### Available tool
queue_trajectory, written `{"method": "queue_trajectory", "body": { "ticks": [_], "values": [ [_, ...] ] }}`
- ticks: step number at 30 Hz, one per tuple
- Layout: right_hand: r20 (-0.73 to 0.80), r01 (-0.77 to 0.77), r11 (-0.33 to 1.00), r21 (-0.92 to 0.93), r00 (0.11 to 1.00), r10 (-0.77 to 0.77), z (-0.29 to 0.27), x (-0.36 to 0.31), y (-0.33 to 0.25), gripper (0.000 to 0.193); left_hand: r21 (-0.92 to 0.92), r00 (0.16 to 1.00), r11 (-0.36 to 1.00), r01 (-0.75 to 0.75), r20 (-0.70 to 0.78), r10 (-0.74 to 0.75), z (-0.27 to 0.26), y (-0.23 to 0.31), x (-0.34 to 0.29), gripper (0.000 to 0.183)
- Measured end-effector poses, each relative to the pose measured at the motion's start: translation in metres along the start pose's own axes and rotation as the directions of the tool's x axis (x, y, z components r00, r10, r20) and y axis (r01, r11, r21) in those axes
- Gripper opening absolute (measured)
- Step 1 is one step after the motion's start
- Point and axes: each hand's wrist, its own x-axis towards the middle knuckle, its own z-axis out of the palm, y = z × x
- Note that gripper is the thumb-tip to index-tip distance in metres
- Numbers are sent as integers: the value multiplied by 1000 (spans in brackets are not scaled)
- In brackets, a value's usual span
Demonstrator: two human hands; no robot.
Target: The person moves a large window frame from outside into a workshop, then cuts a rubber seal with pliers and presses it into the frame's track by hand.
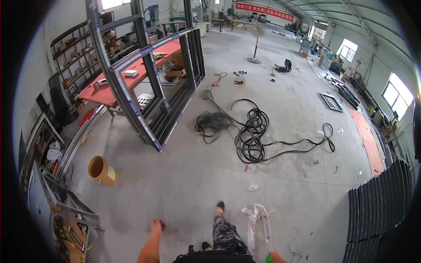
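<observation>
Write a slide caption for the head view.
Left hand holding a small dark object, right hand near clear-wrapped strips, coiled black cable ahead on grey workshop floor.

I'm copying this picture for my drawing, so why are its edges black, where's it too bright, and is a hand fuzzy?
In the head view, the wide fisheye lens makes a round picture with black edges; in the same view, the right-hand window glares white; also in the head view, the left hand looks small and soft, its fingers hard to make out.
</observation>
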Motion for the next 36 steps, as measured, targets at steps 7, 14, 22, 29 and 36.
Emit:
{"method": "queue_trajectory", "body": {
  "ticks": [7,14,22,29,36],
  "values": [
    [24,308,926,-216,950,-311,-104,138,-176,36,82,991,988,128,13,-130,108,147,168,43],
    [-317,469,883,-4,837,-446,-412,262,-580,43,78,943,944,321,-121,-311,156,241,230,36],
    [-617,704,619,347,669,-415,-651,326,-805,47,-94,769,803,588,-242,-591,161,260,440,36],
    [-246,118,988,95,965,-91,-583,358,-692,38,314,950,899,306,-164,-266,309,538,639,43],
    [-53,-66,994,88,996,71,-618,408,-671,32,456,994,884,-100,15,105,518,728,799,44]
  ]
}}
